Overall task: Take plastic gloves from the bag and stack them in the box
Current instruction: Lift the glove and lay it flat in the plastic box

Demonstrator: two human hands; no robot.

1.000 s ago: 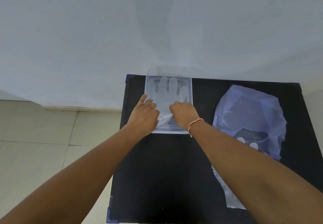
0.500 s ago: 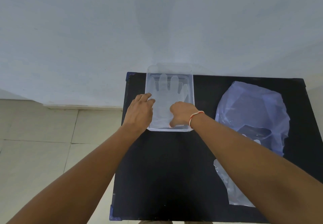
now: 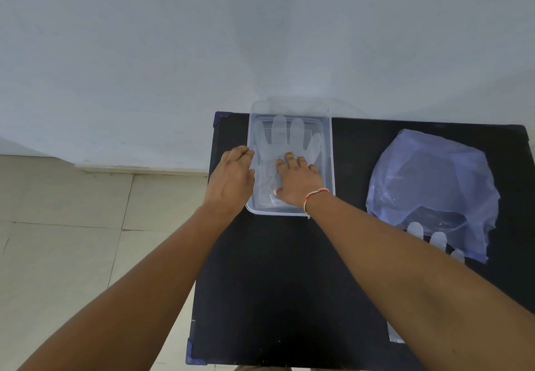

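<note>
box (image 3: 326,127): clear, far-left on black table (image 3: 283,283), by wall.
glove (image 3: 285,136): flat in box, fingers pointing to wall.
R hand (image 3: 298,181): palm down inside box, fingers spread, pressing glove's palm/cuff; glove fingers poke out beyond fingertips.
L hand (image 3: 231,179): fingers together, curled over box's left rim.
bag (image 3: 431,185): bluish, right of box, apart; more gloves (image 3: 428,233) peek out at near edge.

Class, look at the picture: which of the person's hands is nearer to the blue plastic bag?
Right. The right hand lies flat inside the clear box, beside the blue plastic bag. The left hand rests at the box's far-left rim.
</note>
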